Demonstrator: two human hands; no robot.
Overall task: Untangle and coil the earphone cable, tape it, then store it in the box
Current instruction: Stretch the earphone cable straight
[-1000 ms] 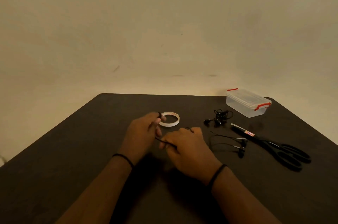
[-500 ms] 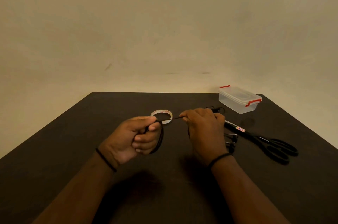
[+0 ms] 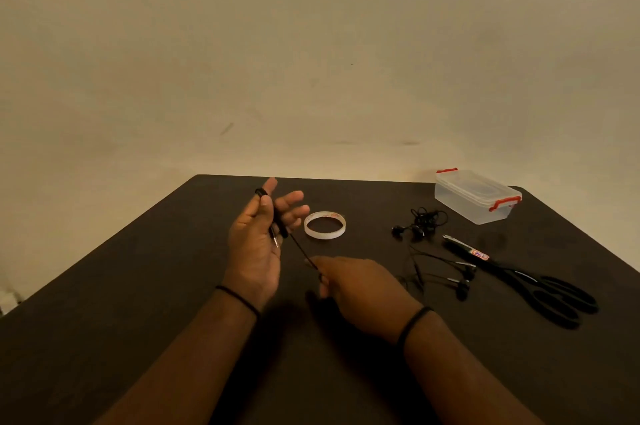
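My left hand (image 3: 258,244) is raised above the table with its palm turned up and fingers spread. Its thumb pins the black earphone cable (image 3: 300,249) against the index finger, with turns of cable lying over the fingers and the metal jack hanging across the palm. From there the cable slants down to my right hand (image 3: 360,289), which pinches it low over the table. The cable's earbuds (image 3: 462,284) lie to the right. The white tape roll (image 3: 325,225) lies flat beyond my hands. The clear box (image 3: 476,197), red clips and lid on, stands at the back right.
A second, tangled black earphone (image 3: 420,222) lies between the tape roll and the box. Black scissors (image 3: 540,284) lie on the right, blades pointing toward the tangle. The dark table (image 3: 138,303) ends at a plain wall behind.
My left hand has opened from a curled grip to spread fingers and turned palm up. My right hand has dropped from near the tape roll toward me, drawing the cable down.
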